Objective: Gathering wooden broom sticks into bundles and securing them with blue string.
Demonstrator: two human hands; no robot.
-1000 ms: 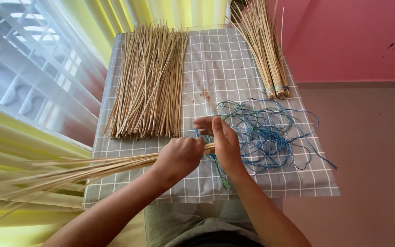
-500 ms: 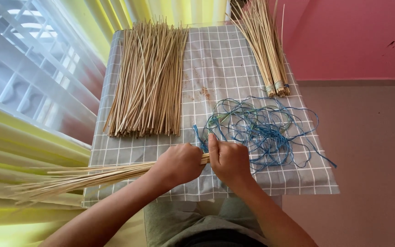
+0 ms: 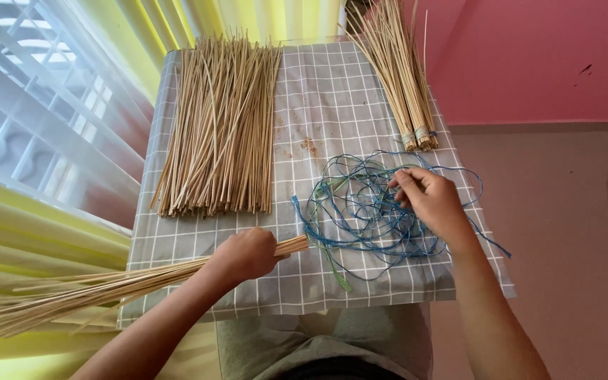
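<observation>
My left hand (image 3: 248, 253) clenches a gathered bundle of thin tan sticks (image 3: 107, 288) near its cut end, the bundle crossing the table's near-left corner and fanning out past the edge. My right hand (image 3: 431, 200) pinches a strand in the loose tangle of blue and green string (image 3: 367, 211) lying toward the near-right side. To do this well, I judge the left grip must stay tight so the ends remain flush while a single strand is drawn clear of the knots. A grey checked cloth (image 3: 332, 105) covers the table; a loose pile of sticks (image 3: 223, 127) lies along its left side, tied bundles (image 3: 399, 77) at the far-right corner. Yellow curtains (image 3: 51, 239), pink wall (image 3: 543, 56).
</observation>
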